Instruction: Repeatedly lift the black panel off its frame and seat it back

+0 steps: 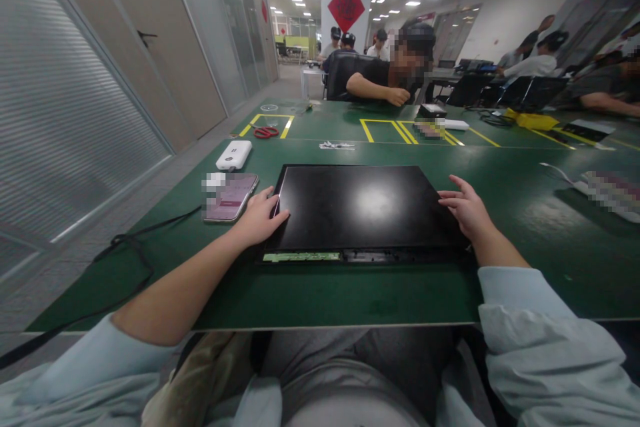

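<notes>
A black display panel (340, 207) lies flat on the green table in front of me, its glossy face up and catching a bright reflection. Along its near edge runs a green circuit board strip (301, 257). My left hand (260, 215) rests at the panel's left edge, thumb over the face and fingers spread. At the right edge is my right hand (465, 209), its fingers extended and touching or almost touching the side. Neither hand is wrapped around the panel. Close to my left hand lies a phone (235, 197) with a lit screen.
A white power bank (234, 155), red-handled scissors (266, 132) and small white pieces (337, 145) lie beyond the panel. A black strap (145, 260) trails over the left table edge. Across the green table (350, 300) sits a person (373, 77). A yellow item (535, 120) lies far right.
</notes>
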Demonstrator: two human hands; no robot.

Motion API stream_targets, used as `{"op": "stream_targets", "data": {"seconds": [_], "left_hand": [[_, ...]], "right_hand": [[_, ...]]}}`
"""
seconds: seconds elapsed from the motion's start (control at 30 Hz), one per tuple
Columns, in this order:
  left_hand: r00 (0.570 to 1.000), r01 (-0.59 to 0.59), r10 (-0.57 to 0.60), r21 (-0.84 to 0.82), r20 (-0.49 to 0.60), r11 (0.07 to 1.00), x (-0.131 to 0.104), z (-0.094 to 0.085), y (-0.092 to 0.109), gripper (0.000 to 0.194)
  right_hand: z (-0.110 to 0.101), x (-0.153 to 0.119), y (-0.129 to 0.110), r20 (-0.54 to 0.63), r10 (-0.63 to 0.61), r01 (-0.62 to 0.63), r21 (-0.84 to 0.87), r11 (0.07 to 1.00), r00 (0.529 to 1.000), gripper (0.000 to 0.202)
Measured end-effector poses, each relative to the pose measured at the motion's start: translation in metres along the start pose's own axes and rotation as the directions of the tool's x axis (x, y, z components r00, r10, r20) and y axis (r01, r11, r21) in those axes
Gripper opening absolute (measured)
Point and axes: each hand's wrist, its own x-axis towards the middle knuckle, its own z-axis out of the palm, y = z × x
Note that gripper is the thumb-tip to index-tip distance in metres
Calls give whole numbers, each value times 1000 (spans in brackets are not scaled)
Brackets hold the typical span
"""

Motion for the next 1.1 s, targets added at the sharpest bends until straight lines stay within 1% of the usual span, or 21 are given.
{"op": "stream_targets", "data": {"seconds": [0.07, 0.17, 0.33, 0.43, 0.53, 0.7, 0.9, 1.0, 1.1], "left_hand": [[1000, -4, 4, 12, 4, 1000, 0, 1, -1, 63], [1000, -8, 8, 18, 3, 1000, 0, 3, -3, 64], [1000, -6, 6, 12, 0, 1000, 0, 3, -3, 64], [1000, 0, 0, 3, 9, 1000, 0, 2, -1, 64], [1000, 2, -2, -13, 7, 1000, -1, 1, 0, 61], [1000, 2, -2, -25, 7, 1000, -1, 1, 0, 64], [1000, -8, 7, -34, -7, 999, -1, 1, 0, 60], [1000, 2, -2, -10, 13, 1000, -1, 0, 3, 64], [1000, 9, -9, -11, 16, 1000, -1, -1, 4, 65]], "right_hand": [[0, -1, -1, -3, 1, -1, 20, 1000, 1000, 87], [0, -1, 0, -7, -6, 6, 42, 999, 1000, 86], [-1, -2, -1, -23, -47, 46, -9, 999, 999, 72], [-1, -4, -1, -20, -29, 27, -55, 998, 999, 64], [0, -6, -1, -8, -3, 3, -72, 997, 1000, 60], [0, -6, -1, -4, -23, 23, -88, 996, 1000, 49], [-1, -6, -2, -6, -33, 31, -126, 991, 999, 36], [0, -8, -3, 4, -31, 31, -184, 982, 1000, 36], [1, -9, -4, 22, -17, 20, -158, 987, 1000, 37]]}}
